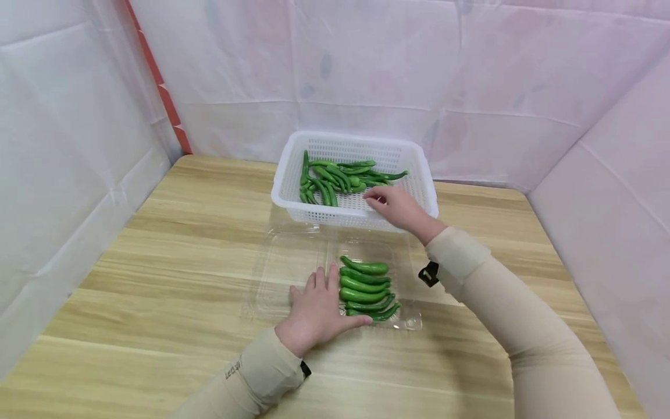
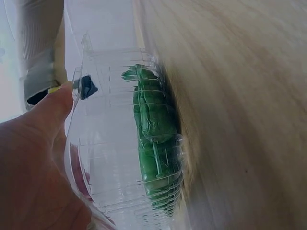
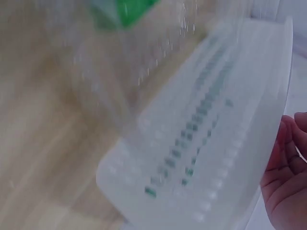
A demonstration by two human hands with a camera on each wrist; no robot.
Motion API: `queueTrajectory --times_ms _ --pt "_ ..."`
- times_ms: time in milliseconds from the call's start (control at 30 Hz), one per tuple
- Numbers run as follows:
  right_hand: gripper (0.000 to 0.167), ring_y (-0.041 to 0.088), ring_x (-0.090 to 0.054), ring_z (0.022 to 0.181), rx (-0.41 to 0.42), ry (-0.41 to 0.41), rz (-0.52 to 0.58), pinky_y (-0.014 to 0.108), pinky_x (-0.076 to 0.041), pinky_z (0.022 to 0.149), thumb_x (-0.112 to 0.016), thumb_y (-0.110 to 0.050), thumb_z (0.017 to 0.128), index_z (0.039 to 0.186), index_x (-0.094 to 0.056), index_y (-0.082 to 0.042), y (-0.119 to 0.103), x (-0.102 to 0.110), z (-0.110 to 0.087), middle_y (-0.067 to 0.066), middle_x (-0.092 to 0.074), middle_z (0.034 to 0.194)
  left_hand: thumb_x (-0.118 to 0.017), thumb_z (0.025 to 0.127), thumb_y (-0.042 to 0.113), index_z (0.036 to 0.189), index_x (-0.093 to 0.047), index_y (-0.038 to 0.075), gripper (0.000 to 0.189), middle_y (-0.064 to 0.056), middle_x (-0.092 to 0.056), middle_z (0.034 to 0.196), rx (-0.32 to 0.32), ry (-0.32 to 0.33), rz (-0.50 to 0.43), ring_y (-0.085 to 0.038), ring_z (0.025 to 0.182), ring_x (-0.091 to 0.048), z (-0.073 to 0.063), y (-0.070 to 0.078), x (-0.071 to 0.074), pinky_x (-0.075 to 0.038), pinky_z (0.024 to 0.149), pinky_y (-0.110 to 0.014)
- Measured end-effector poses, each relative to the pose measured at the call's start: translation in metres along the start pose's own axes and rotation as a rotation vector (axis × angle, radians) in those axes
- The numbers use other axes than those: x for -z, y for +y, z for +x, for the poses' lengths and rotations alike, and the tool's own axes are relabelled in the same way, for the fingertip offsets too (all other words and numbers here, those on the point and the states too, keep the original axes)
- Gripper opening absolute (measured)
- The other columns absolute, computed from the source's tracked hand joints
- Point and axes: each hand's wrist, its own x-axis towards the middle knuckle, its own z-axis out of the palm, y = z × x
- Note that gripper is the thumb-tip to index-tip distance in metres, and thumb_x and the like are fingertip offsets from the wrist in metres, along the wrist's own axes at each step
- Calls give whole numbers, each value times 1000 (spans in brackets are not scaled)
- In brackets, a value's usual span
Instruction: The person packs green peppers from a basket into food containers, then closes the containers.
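Observation:
Long green peppers [image 1: 363,295] lie side by side in one half of a hinged clear plastic box [image 1: 289,249], whose other half lies spread flat to the left. My left hand [image 1: 316,311] rests on the box around its middle, fingers extended and thumb along the near edge. In the left wrist view, that thumb [image 2: 57,103] is at the box's rim. Over the near side of a white slotted basket [image 1: 281,177] is my right hand [image 1: 398,205], its fingers loosely bent with nothing visible between them. More green peppers [image 1: 335,177] are piled inside the basket, mostly left and centre.
The basket stands behind the box on a wood-grain table [image 1: 173,262]. Pale sheeting [image 1: 377,70] hangs behind and on both sides. A black wrist strap piece [image 1: 429,273] sticks out from the right sleeve.

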Motion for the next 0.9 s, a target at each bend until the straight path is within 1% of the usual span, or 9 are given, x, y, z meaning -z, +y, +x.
queueTrajectory --times_ms 167,267,367,433,567,667,767,833,900 --pt "29 32 -58 97 -126 12 -18 45 -45 87 -51 -14 96 116 -60 4 23 36 22 22 -61 110 -44 65 87 150 -11 6 122 -24 -27 146 -2 2 15 -39 130 -31 3 0 0 -28 91 -70" --pt "30 35 -57 99 -169 15 -5 47 -44 87 -48 -12 97 117 -57 8 29 58 36 26 -60 110 -43 65 87 150 -11 6 122 -23 -27 147 -6 -5 25 -39 131 -32 2 1 -2 -28 91 -70" --pt "31 37 -56 98 -169 19 -23 47 -44 86 -45 -12 98 117 -56 10 28 76 52 27 -59 109 -42 65 88 150 -12 6 122 -23 -26 147 -7 -11 24 -39 131 -31 1 1 -5 -28 91 -70" --pt "32 36 -57 98 -160 19 -55 47 -44 85 -44 -13 98 118 -56 8 25 83 63 26 -59 109 -42 65 87 150 -12 6 122 -23 -25 148 -1 -10 18 -39 131 -30 0 1 -6 -27 91 -71" --pt "33 34 -57 101 -134 -19 -168 46 -44 87 -44 -16 98 118 -58 6 27 83 85 23 -60 112 -44 65 86 149 -13 5 121 -23 -24 148 11 4 4 -40 132 -29 -2 -1 -7 -25 91 -72" --pt "34 36 -54 106 -128 -110 -238 47 -42 92 -44 -16 98 119 -57 7 37 73 95 24 -58 116 -45 65 86 149 -15 4 121 -24 -26 147 5 16 -2 -40 131 -30 -4 -1 -7 -25 90 -72" --pt "35 38 -49 115 -136 -253 -308 48 -38 97 -45 -15 97 122 -55 8 51 62 101 26 -54 123 -44 65 86 149 -16 4 121 -24 -29 145 -5 22 3 -40 130 -32 -4 1 -7 -27 90 -72" --pt "38 40 -42 121 -173 -361 -343 49 -34 100 -45 -15 96 126 -50 8 57 58 101 27 -47 130 -44 65 86 148 -17 4 120 -24 -29 145 -7 25 9 -40 129 -33 -3 2 -7 -27 90 -71" --pt "43 41 -35 127 -220 -445 -359 50 -30 103 -46 -15 95 132 -46 6 61 55 101 26 -40 137 -44 65 86 148 -17 4 120 -24 -30 145 -6 29 14 -40 129 -33 -3 3 -7 -27 91 -71"
